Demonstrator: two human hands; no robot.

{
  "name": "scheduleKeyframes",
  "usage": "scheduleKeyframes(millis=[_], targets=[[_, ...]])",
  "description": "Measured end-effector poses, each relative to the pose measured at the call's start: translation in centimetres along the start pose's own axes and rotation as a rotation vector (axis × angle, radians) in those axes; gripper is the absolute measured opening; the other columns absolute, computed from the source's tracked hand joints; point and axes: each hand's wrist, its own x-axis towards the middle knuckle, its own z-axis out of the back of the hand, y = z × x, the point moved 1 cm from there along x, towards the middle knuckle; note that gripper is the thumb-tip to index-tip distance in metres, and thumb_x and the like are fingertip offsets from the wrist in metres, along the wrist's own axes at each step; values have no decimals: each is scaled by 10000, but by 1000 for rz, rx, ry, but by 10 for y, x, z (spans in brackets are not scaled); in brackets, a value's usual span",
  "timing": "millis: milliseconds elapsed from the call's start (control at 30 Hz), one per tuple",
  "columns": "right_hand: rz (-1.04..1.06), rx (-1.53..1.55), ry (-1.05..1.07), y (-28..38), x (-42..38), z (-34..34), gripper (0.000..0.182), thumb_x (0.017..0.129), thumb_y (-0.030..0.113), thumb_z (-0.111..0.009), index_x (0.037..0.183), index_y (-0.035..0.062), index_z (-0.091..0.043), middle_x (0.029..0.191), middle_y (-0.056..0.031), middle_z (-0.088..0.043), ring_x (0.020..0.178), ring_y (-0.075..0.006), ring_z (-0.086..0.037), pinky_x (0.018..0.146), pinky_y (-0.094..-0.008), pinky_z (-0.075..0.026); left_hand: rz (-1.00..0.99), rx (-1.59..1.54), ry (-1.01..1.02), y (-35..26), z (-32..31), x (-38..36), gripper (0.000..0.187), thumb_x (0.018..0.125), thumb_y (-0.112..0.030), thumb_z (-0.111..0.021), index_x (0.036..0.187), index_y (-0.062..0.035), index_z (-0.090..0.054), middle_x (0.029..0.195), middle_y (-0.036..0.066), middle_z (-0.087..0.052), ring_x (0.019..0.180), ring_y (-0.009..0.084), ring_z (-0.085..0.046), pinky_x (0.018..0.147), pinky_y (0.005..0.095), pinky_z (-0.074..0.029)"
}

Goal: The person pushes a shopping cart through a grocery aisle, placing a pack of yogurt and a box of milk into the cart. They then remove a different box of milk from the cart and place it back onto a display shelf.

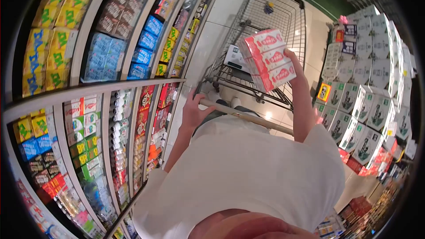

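My right hand [296, 64] grips a red-and-white multipack of cartons [268, 59] by its right edge. The pack is tilted above the basket of a wire shopping cart [302, 22]. At the near end of the cart, my left hand [193, 108] is closed around the left end of the push handle [241, 116]. A white box-like piece [237, 57] with a dark lower edge shows at the cart, partly hidden behind the pack. Farther forward in the cart is a small dark blue and yellow item [268, 7].
On the left stand shelves [119, 84] of packed drinks, including yellow packs [57, 62] and blue packs [146, 40]. Stacked white cartons [372, 62] and green-and-white boxes [349, 102] rise on the right. Pale floor tiles [221, 13] run between the shelves and cart.
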Motion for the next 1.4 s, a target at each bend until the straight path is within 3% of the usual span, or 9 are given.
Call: scheduleKeyframes(millis=[100,200,300,400,533,800,933,1100,1400], targets=[[81,-198,69,6,-12,-47,626,956,327,-729,1442,-18,-539,1302,-136,-678,1127,-209,-700,973,-344,-570,102,-63,17,-5,6,17,578,737,-393,-927,1163,-108,-659,1563,234,-457,1329,427,-572,1049,467,-513],[103,-591,-129,24,-5,-59,743,924,329,-772,1507,-43,-500,1286,-153,-684,1079,-201,-714,916,-326,-583,110,-58,81,-5,14,32,590,752,-488,-892,1147,-115,-662,1593,191,-446,1325,416,-577,1046,465,-518],[299,-890,-197,28,37,-55,817,851,379,-825,1487,-41,-531,1236,-171,-713,1044,-246,-732,894,-357,-587,93,-88,58,0,17,43,615,759,-536,-879,1153,-114,-667,1593,168,-460,1358,402,-551,1070,489,-496],[405,-1560,-265,37,57,-82,866,773,406,-850,1464,-28,-560,1202,-196,-731,1067,-305,-731,922,-401,-576,64,-41,42,-1,20,54,614,767,-539,-876,1150,-112,-659,1582,147,-470,1369,396,-544,1072,495,-493],[427,-1837,-192,29,105,-91,847,743,387,-831,1470,43,-565,1201,-247,-737,1103,-388,-724,964,-461,-568,49,-32,2,-2,20,73,597,769,-540,-874,1135,-125,-650,1572,134,-476,1357,386,-553,1064,495,-498],[357,-1733,-21,64,149,-79,766,762,300,-828,1455,115,-559,1089,-220,-745,962,-394,-724,873,-489,-573,189,-113,97,-25,16,147,574,767,-509,-878,1142,-151,-630,1575,123,-475,1338,390,-566,1044,486,-514],[523,-1724,99,86,190,-54,738,771,276,-825,1432,72,-569,1224,-193,-704,1113,-402,-642,981,-490,-520,175,-104,10,-38,3,194,550,804,-496,-850,1182,-161,-634,1566,130,-486,1308,396,-586,1050,481,-509],[525,-1702,124,100,235,-27,728,791,326,-863,1406,63,-574,1266,-191,-678,1183,-422,-576,1023,-508,-489,255,-72,-285,-67,-32,268,244,1013,-342,-650,1191,-175,-669,1476,185,-540,1225,425,-618,1000,490,-530],[741,-1702,253,162,270,-26,647,799,206,-834,1384,70,-594,1210,-173,-680,1143,-405,-573,1017,-501,-474,305,146,-313,-89,-49,366,253,929,-320,-641,1081,-126,-701,1521,182,-530,1398,406,-487,1163,512,-410]])
